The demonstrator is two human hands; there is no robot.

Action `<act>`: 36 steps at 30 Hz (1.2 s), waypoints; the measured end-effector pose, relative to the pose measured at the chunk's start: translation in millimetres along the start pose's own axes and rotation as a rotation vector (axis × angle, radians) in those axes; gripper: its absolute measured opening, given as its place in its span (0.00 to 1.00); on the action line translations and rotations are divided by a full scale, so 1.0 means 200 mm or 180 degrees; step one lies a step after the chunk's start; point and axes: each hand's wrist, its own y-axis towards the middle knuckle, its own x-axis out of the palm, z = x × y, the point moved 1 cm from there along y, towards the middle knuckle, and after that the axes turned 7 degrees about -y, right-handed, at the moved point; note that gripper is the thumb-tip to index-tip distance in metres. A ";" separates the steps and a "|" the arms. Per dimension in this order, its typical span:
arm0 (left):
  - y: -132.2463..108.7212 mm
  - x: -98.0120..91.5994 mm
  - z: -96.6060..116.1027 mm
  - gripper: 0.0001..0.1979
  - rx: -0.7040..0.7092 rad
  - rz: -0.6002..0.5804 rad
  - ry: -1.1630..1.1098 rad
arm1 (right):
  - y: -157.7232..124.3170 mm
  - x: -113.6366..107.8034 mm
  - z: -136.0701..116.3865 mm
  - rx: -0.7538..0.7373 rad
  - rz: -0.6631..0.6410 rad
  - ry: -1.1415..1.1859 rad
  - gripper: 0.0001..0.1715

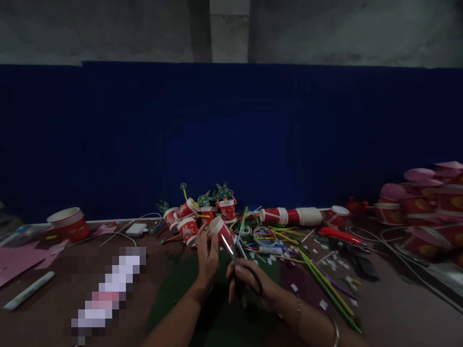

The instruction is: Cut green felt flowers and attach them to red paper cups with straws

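Note:
My left hand [209,258] is closed around a red paper cup [224,233] with a pale rim, tilted so its mouth faces up and left. In my right hand [249,279] is a pair of scissors [230,248] with dark handles. The metal blades point up and left against the cup's side; whether they cut into it I cannot tell. Just behind my left hand stand and lean several decorated red cups [187,230], some with green paper animal cutouts [224,191] on top.
Colourful pipe cleaners [321,279] and white paper scraps [323,304] are scattered to the right. A stack of cups [289,216] lies behind them. At far right are piled red cups [415,205]; a red-handled tool [340,235] lies nearer. Pink paper [21,260] and a marker [29,290] lie left.

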 end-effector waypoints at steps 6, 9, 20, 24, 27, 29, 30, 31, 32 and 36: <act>0.02 -0.03 -0.01 0.11 0.0779 -0.0179 0.0635 | 0.00 0.00 -0.03 0.0267 0.0115 0.0166 0.28; 0.02 -0.04 -0.01 0.09 0.0835 -0.0330 0.0607 | -0.01 -0.01 -0.03 0.0290 0.0032 0.0122 0.28; 0.02 -0.01 0.02 0.05 0.0645 -0.0425 0.0770 | -0.02 -0.06 0.01 0.0625 0.0040 0.0473 0.27; 0.01 -0.01 0.04 0.07 0.0654 -0.0363 0.0968 | -0.02 -0.05 0.01 0.0712 -0.0008 0.0546 0.28; 0.01 -0.02 0.05 0.05 0.0801 -0.0360 0.1006 | -0.02 -0.05 0.01 0.0783 -0.0030 0.0642 0.29; 0.01 -0.02 0.05 0.04 0.0883 -0.0359 0.1015 | -0.02 -0.04 0.01 0.0808 0.0005 0.0670 0.30; 0.01 -0.02 0.05 0.04 0.0908 -0.0350 0.1021 | -0.02 -0.04 0.01 0.0812 0.0017 0.0671 0.30; 0.01 -0.02 0.05 0.04 0.0923 -0.0344 0.1031 | -0.02 -0.05 0.01 0.0811 0.0024 0.0666 0.30; 0.01 -0.02 0.05 0.04 0.0931 -0.0346 0.1051 | -0.02 -0.05 0.01 0.0804 0.0023 0.0666 0.29; 0.01 -0.02 0.04 0.04 0.1026 -0.0340 0.1238 | -0.02 -0.07 0.03 0.0805 -0.0004 0.0691 0.27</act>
